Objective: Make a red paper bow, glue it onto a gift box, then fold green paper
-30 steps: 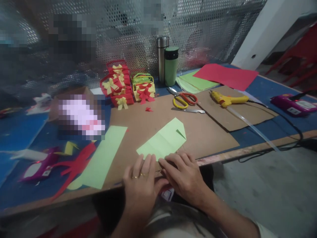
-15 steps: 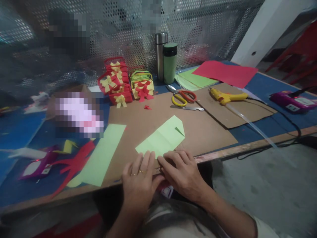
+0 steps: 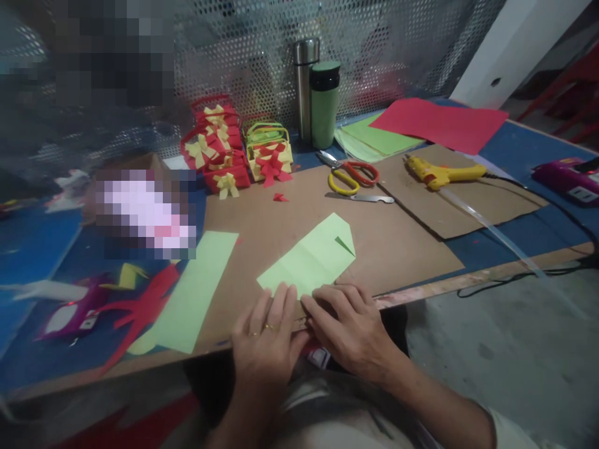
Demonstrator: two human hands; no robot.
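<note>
A folded light green paper (image 3: 309, 255) lies on the brown cardboard (image 3: 393, 249), with a dark slit near its right end. At its near edge, my left hand (image 3: 269, 330) presses with fingers together. My right hand (image 3: 349, 321) is beside it, fingers curled onto the same edge of the paper. Both hands pinch or press that edge by the table's front; the thumbs are partly hidden. Left of them lies a flat light green strip (image 3: 199, 287).
Scissors (image 3: 353, 178), a folding blade (image 3: 372, 198) and a yellow glue gun (image 3: 437, 173) lie behind and right. Small red baskets (image 3: 229, 168), a green bottle (image 3: 324, 109) and red paper (image 3: 435, 121) are at the back. Red cutouts (image 3: 145, 305) lie left.
The view has shifted slightly, so items at the right appear farther right. Both hands stay at the paper's near edge, with little visible change.
</note>
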